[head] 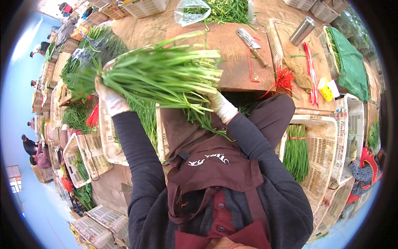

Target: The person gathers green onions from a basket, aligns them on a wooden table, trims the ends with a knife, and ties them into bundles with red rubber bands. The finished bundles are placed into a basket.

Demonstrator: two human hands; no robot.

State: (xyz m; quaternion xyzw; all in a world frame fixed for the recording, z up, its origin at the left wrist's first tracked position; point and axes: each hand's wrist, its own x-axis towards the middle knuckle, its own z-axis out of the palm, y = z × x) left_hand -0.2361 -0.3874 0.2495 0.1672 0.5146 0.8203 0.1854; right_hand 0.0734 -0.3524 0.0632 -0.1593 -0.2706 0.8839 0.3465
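Between my hands I hold a large loose bunch of long green stalks [161, 71], perhaps garlic sprouts or chives, blurred by motion. My left hand [108, 93], in a pale glove, grips the leafy end at the left. At the pale cut ends on the right, my gloved right hand [217, 101] supports the bunch from below, its fingers partly hidden by the stalks. Some loose leaves hang down over my lap. Beyond the bunch lies a brown wooden board [217, 37], with a wide-bladed knife [252, 46] on its right part.
Red ties [283, 81] hang at the board's right corner. A steel flask [302, 31] stands behind them. At my right, a white plastic crate [320, 149] holds tied green bundles [296, 152]. Another crate [108, 140] with greens sits left. Other people [42, 155] work along the far left.
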